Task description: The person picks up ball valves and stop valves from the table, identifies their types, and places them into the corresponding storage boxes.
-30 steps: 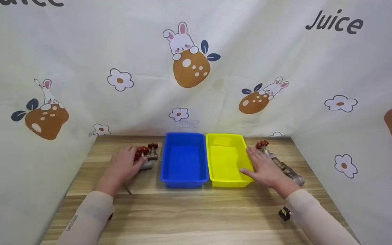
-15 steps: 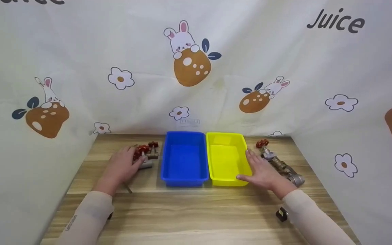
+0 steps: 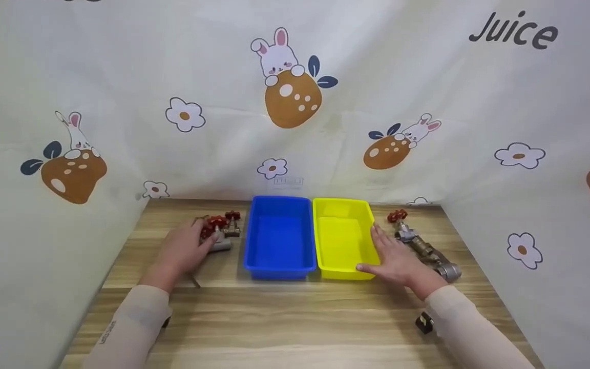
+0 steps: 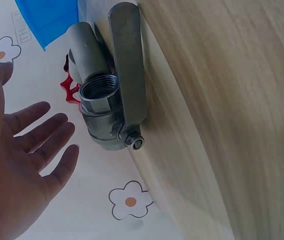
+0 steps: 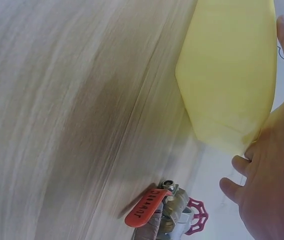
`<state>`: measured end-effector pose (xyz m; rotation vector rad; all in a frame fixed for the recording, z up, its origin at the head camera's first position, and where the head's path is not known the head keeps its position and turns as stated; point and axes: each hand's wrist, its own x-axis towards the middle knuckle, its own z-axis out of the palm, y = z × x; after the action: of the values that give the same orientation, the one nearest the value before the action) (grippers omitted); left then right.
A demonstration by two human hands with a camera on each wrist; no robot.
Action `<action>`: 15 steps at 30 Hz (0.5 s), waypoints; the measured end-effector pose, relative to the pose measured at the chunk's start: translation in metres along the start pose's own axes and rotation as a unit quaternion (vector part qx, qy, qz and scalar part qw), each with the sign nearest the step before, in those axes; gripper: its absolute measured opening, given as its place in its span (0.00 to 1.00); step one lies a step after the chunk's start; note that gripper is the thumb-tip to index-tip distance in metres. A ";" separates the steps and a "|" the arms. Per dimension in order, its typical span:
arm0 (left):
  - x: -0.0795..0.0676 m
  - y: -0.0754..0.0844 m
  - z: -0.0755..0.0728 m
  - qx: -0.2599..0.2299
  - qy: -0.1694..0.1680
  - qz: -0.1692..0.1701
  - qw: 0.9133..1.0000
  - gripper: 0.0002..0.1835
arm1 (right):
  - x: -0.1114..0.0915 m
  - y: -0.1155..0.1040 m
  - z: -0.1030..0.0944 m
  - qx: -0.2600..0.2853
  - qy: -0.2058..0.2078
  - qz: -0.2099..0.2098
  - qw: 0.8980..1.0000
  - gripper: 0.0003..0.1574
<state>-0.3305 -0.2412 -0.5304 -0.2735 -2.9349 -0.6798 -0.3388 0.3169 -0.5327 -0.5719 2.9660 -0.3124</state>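
My left hand (image 3: 185,248) hovers with loosely spread fingers by a group of metal valves on the left of the table. In the left wrist view, a gap separates this hand from a ball valve (image 4: 104,117) with a long steel lever (image 4: 127,60). Red handwheels (image 3: 217,221) show beyond the fingers; part of the group is hidden. My right hand (image 3: 395,259) lies along the right rim of a yellow bin (image 3: 343,274), fingers straight, thumb reaching over the front right corner. A blue bin (image 3: 279,274) stands directly left of the yellow one.
Right of my right hand lies a row of valves (image 3: 423,248), one with a red handwheel (image 3: 397,215) and one with a red lever (image 5: 149,207). A printed cloth (image 3: 213,154) encloses the wooden table (image 3: 295,323) at the back and sides.
My right hand has shifted slightly left against the yellow bin, uncovering more of the right-hand valves. The left hand has stayed nearly still. The head view has tilted a little.
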 end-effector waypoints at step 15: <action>-0.001 -0.002 -0.002 -0.028 -0.018 0.015 0.999 0.27 | -0.002 0.004 0.006 0.013 0.010 -0.010 1.000 0.73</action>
<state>-0.3301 -0.2440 -0.5295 -0.3392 -2.9425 -0.7603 -0.3374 0.3206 -0.5393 -0.5987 2.9721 -0.3603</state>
